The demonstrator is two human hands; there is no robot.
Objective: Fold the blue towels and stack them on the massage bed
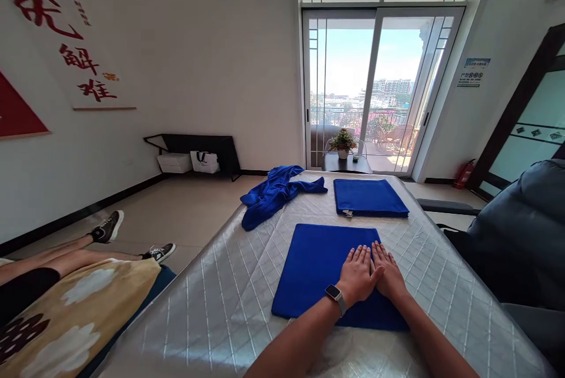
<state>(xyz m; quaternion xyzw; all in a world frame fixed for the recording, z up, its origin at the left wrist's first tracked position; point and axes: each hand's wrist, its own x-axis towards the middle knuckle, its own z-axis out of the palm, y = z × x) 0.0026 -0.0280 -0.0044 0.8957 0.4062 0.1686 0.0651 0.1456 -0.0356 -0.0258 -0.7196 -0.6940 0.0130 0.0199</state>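
A folded blue towel (315, 266) lies flat on the quilted silver mattress (212, 301) in front of me. My left hand (356, 276), with a smartwatch on the wrist, rests open and flat on its right part. My right hand (388, 271) lies open and flat beside it, thumbs touching. A second folded blue towel (368, 196) sits farther back on the mattress. A crumpled blue cloth (276, 191) hangs over the far left corner.
Another person's legs in black sneakers (108, 228) stretch out at the left, by a patterned cushion (75, 313). A dark grey sofa (525, 231) stands at the right. Beyond are a potted plant (343, 143), the glass balcony door (379, 89) and a fire extinguisher (464, 175).
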